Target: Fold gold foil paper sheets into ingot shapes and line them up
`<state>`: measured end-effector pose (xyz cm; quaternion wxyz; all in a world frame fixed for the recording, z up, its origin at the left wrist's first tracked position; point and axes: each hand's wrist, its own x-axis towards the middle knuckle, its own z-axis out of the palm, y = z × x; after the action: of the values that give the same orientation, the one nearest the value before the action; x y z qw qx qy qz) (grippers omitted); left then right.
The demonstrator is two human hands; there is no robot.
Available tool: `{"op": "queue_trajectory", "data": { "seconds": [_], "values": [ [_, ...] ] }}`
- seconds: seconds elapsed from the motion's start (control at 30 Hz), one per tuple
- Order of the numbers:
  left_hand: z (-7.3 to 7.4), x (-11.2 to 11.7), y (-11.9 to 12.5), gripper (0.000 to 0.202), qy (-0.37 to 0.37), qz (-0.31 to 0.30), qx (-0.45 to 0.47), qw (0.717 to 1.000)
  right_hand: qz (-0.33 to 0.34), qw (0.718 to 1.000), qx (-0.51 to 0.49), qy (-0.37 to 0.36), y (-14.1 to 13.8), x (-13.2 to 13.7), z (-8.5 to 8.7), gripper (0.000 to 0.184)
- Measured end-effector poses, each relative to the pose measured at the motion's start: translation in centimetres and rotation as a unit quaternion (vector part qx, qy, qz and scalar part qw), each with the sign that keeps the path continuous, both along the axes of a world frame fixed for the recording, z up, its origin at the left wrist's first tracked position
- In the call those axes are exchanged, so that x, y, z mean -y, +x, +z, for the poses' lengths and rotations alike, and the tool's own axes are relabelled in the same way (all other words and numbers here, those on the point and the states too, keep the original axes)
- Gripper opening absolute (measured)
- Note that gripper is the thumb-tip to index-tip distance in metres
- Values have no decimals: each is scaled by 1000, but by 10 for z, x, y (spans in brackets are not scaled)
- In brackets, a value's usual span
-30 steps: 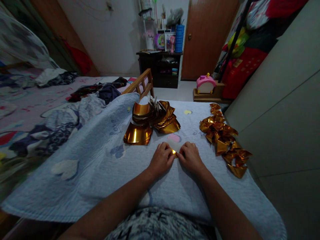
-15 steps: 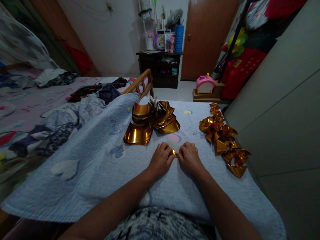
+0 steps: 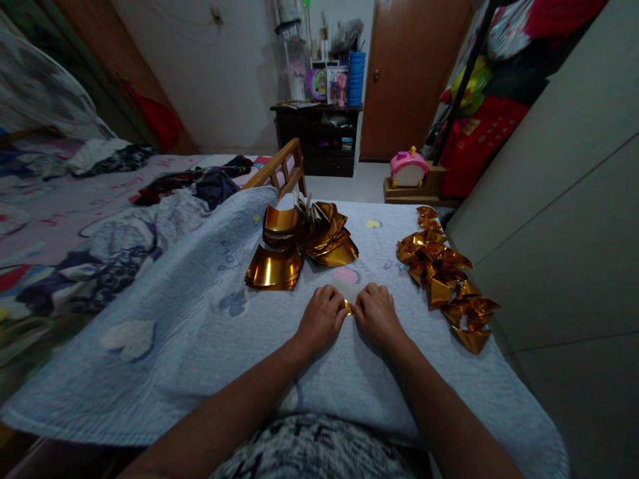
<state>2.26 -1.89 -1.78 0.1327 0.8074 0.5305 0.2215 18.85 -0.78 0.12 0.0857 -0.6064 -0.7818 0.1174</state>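
Between my two hands lies a sheet of gold foil paper (image 3: 348,307), its pale back facing up and its near edge turned over to show a strip of gold. My left hand (image 3: 323,314) pinches the left side of that edge with curled fingers. On the right side, my right hand (image 3: 378,313) grips it the same way. Both hands rest low on the blue cloth (image 3: 239,359). Beyond them spreads a stack of loose gold foil sheets (image 3: 274,267). Folded gold foil pieces (image 3: 442,269) form a heap to the right.
A bed with rumpled clothes (image 3: 174,219) is at the left, beside a wooden rail (image 3: 279,166). A pale cabinet (image 3: 574,219) borders the right side. Farther back are a dark shelf unit (image 3: 317,143), a pink toy (image 3: 408,167) and a door (image 3: 409,86).
The view has shifted very slightly. Both hands keep their hold on the foil sheet, with hardly any visible movement.
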Motion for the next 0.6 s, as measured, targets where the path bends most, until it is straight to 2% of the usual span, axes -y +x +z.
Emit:
{"op": "queue_trajectory", "data": {
  "seconds": [0.6],
  "values": [
    [3, 0, 1, 8, -13, 3, -10, 1000, 1, 1000, 3, 14, -1, 1, -1, 15]
  ]
}}
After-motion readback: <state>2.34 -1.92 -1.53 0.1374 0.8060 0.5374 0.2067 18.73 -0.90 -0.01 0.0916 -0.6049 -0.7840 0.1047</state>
